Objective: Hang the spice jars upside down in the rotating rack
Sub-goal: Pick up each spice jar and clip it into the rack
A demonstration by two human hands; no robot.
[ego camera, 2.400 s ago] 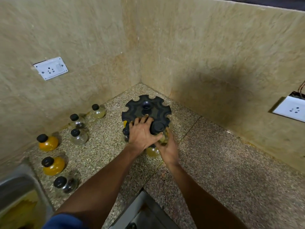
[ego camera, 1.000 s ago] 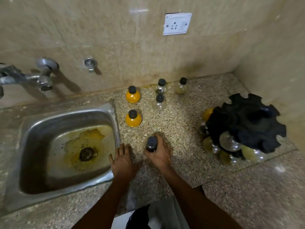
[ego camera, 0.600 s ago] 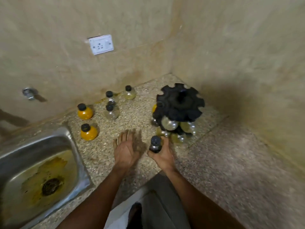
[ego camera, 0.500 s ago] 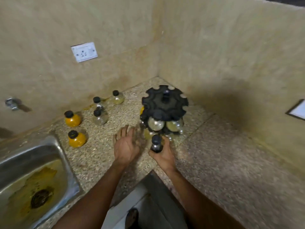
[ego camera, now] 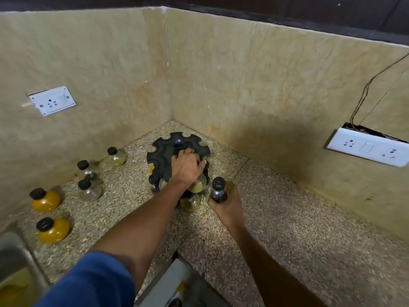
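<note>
The black rotating rack (ego camera: 164,154) stands in the counter's corner, with several jars hanging upside down under its notched top. My left hand (ego camera: 185,167) lies over the rack's front edge, fingers curled on it. Just right of the rack, my right hand (ego camera: 228,204) grips a dark jar (ego camera: 218,189) with a black cap, held upright. Two orange jars (ego camera: 46,200) (ego camera: 52,230) and three pale jars (ego camera: 89,191) (ego camera: 87,169) (ego camera: 115,154) stand on the counter at the left.
Walls close the corner behind the rack. A white socket plate (ego camera: 52,100) is on the left wall, another (ego camera: 367,149) with a loose wire on the right wall. A steel sink's rim (ego camera: 13,247) shows at the lower left. Speckled counter (ego camera: 287,229) stretches right.
My right hand picked a dark jar off the counter near the sink and carried it beside the rack. My left hand left the counter and went onto the rack's top.
</note>
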